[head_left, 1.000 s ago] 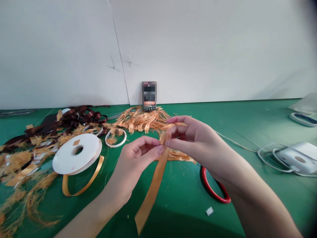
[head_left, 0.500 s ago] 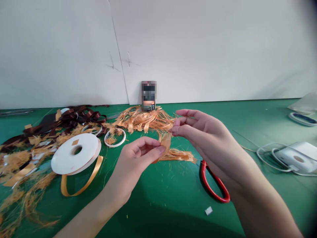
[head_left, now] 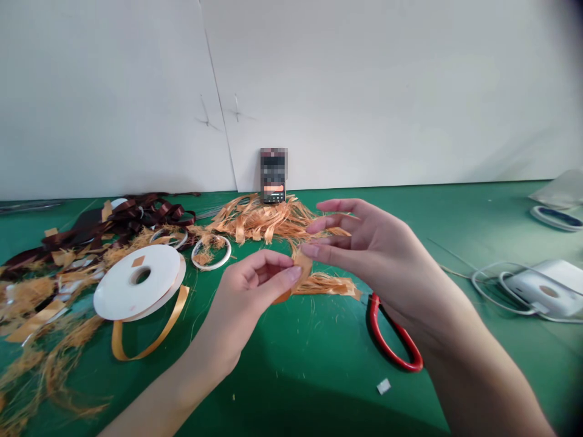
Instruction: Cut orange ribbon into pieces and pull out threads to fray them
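Above the green mat (head_left: 319,364), the left hand (head_left: 248,291) pinches a short strip of gold satin ribbon (head_left: 302,268) narrowly between thumb and fingertips, which keeps it raised clear of the frayed ribbon fringe (head_left: 325,285) just below. The right hand (head_left: 376,255) holds nothing, its fingers (head_left: 346,209) spread wide just beside the strip. Further left sits a white ribbon spool (head_left: 136,282), its gold tail (head_left: 152,346) loose for pulling; red-handled scissors (head_left: 390,342) lie right.

A head-worn camera looks forward and down across a green table (head_left: 473,224).
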Tool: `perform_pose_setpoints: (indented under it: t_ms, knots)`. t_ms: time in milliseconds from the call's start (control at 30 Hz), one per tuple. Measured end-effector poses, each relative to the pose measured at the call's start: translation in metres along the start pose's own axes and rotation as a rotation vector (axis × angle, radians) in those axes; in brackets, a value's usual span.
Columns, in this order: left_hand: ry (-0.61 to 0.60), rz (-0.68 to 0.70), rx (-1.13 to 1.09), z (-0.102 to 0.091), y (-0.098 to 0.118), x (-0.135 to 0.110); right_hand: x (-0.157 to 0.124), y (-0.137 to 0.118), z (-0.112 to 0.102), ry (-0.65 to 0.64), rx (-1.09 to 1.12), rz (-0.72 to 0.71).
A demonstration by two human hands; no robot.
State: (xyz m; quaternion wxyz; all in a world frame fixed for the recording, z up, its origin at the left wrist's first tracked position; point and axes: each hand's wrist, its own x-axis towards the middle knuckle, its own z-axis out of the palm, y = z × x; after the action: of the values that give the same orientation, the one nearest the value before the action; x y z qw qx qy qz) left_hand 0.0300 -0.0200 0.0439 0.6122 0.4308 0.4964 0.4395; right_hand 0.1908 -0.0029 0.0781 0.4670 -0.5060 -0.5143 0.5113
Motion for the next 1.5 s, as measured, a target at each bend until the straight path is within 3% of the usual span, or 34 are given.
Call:
perform_pose_setpoints:
  t_ms: [467,533,700,800,1500]
  knots:
    - [0.024,-0.017,0.028,-0.0032,-0.0004,0.0003,-0.0001,-0.0004,-0.0032,0.251,-0.070,-0.188]
    - [0.025,-0.012,0.011,-0.0028,-0.0002,0.0006,0.0002,-0.0011,-0.0020,0.227,-0.058,-0.156]
    - [-0.010,-0.001,-0.029,-0.0020,0.0007,0.0002,0.0010,-0.0021,0.0020,-0.015,-0.009,0.011]
    - [-0.004,-0.003,-0.045,-0.0011,0.0011,-0.0004,0.0011,-0.0010,0.0019,-0.088,-0.048,0.062]
    - [0.013,0.095,0.087,-0.0024,-0.0014,-0.0009,0.0032,0.0027,0.0068,0.070,0.093,-0.031]
